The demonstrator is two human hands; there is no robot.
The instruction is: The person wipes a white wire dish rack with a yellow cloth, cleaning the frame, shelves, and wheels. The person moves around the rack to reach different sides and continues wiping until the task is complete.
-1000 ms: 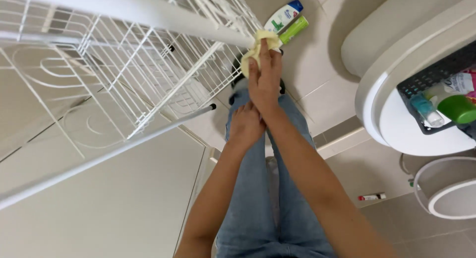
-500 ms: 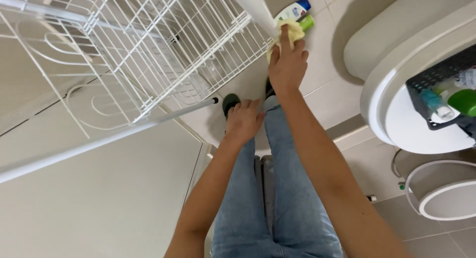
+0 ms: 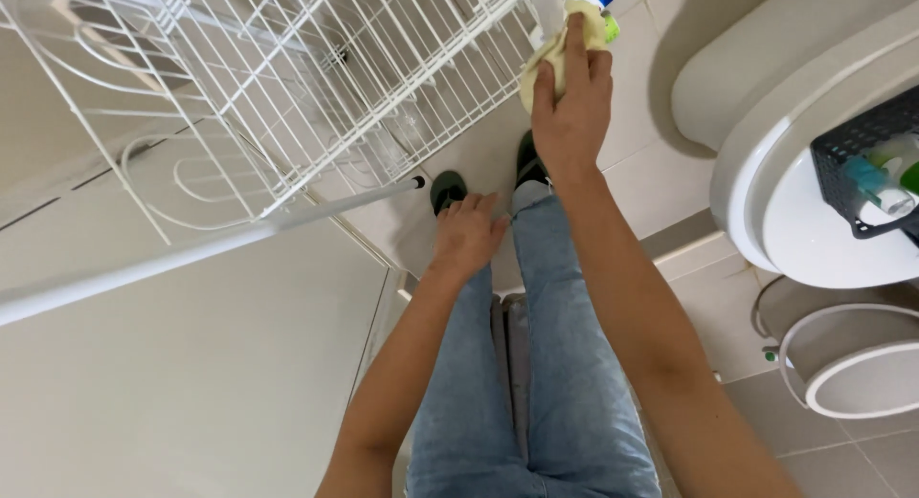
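A pale yellow cloth [image 3: 553,58] is grasped in the fingers of the right hand [image 3: 571,106] and pressed against the white rack post [image 3: 546,2] just above them. The left hand [image 3: 466,238] is held loose, gripping nothing. Firm, even pressure along the post is advised.

Beige tiled floor [image 3: 661,182] under soft light; white round washbasin [image 3: 766,163] at right (a dark plastic basket [image 3: 842,163] on it), plain pale wall [image 3: 172,383] left.

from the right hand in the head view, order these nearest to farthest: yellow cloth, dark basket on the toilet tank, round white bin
1. yellow cloth, under the right hand at the white rack.
2. dark basket, on the far right.
3. round white bin, lower right on the floor.
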